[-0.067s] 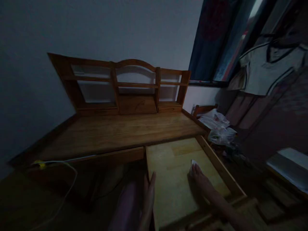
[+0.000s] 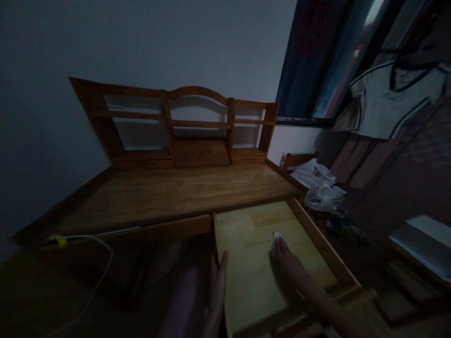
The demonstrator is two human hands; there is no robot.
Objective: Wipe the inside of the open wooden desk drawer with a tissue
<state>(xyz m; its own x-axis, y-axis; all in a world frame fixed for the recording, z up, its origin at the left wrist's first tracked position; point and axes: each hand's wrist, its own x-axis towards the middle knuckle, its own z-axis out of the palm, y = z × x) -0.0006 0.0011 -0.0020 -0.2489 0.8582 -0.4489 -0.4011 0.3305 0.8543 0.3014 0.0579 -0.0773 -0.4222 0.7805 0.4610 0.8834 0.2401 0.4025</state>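
A pulled-out wooden drawer [image 2: 243, 281] with a pale bottom extends from the desk towards me. My right hand [image 2: 287, 260] is closed on a white cloth or tissue [image 2: 276, 237] and presses it against the drawer's bottom, right of the middle. Most of the cloth is hidden under my fingers. At the drawer's left wall is my left hand [image 2: 219, 279], its digits on either side of the thin edge, holding it. The room is dim, so the finger outlines are soft.
Behind the drawer stands the wooden desk [image 2: 190, 190] with a shelf hutch [image 2: 200, 152]. A white cable [image 2: 105, 244] hangs at the left. Plastic bags [image 2: 319, 183] rest on a chair beyond the right edge, and a white shirt [image 2: 387, 103] hangs at the right.
My right hand has slid slightly to the left and away from me across the drawer's bottom with the white cloth. My left hand stays in place.
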